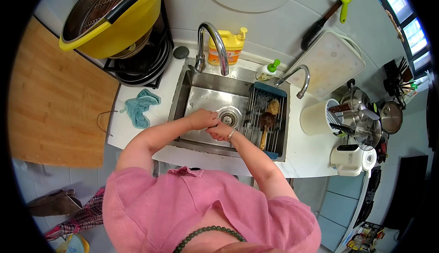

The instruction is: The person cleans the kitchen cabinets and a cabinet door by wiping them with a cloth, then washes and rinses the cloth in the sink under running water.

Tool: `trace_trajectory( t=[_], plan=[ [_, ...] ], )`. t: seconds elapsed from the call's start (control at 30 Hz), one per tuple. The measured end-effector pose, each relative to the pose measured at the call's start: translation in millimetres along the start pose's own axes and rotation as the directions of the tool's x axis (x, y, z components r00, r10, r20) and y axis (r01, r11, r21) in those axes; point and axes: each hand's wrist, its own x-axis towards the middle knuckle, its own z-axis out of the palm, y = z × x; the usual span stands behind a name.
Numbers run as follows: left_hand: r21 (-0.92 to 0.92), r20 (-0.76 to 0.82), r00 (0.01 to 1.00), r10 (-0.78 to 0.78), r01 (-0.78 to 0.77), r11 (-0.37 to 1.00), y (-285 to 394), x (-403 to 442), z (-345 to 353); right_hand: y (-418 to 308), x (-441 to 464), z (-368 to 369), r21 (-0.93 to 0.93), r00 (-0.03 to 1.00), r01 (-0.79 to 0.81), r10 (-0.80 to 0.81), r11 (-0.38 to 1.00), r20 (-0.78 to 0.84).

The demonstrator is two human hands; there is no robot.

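Above the steel sink point(194, 95), my left hand point(204, 118) and my right hand point(221, 131) meet in front of the drain point(228, 118). The fingers of both are curled in and touch one another. Whether anything is held between them is hidden. A bracelet point(232, 133) circles my right wrist. To the right of my hands, a drying rack point(249, 127) with blue ends sits in the sink. On it lie a wooden-handled brush point(265, 125), a tan scrubber point(273, 107) and a grey wire scourer point(261, 101).
A tall curved faucet point(222, 54) arches over the sink, with a smaller tap point(305, 83) on the right. Behind stand a yellow detergent jug point(226, 47) and a green-topped pump bottle point(267, 72). A teal cloth point(141, 107) lies left; a white kettle point(346, 159) stands right.
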Motion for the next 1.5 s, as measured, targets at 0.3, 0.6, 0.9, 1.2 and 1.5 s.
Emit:
trace_trajectory(
  t=[0.3,0.6,0.9,1.2,1.5],
  plan=[
    [-0.046,0.215,0.877,-0.43,0.449,0.892,20,9,51,32,41,-18,-0.9,0.893,-0.102,-0.359,0.424,-0.27],
    [-0.333,0.248,0.757,-0.605,0.653,0.68,25,2,64,30,29,-10,-0.982,0.842,-0.143,-0.506,0.125,-0.187],
    [-0.772,0.568,0.571,-0.593,0.619,-0.143,-3,-14,38,40,35,-31,-0.863,0.678,0.168,-0.692,0.476,-0.249],
    [-0.027,-0.479,0.873,0.091,-0.118,0.993,22,-3,-17,29,18,-19,0.38,0.954,-0.143,0.024,0.914,0.3],
    [-0.069,-0.074,0.987,-0.143,0.138,0.988,16,-6,22,25,22,-18,-0.204,0.998,-0.04,0.03,0.978,-0.052]
  ],
)
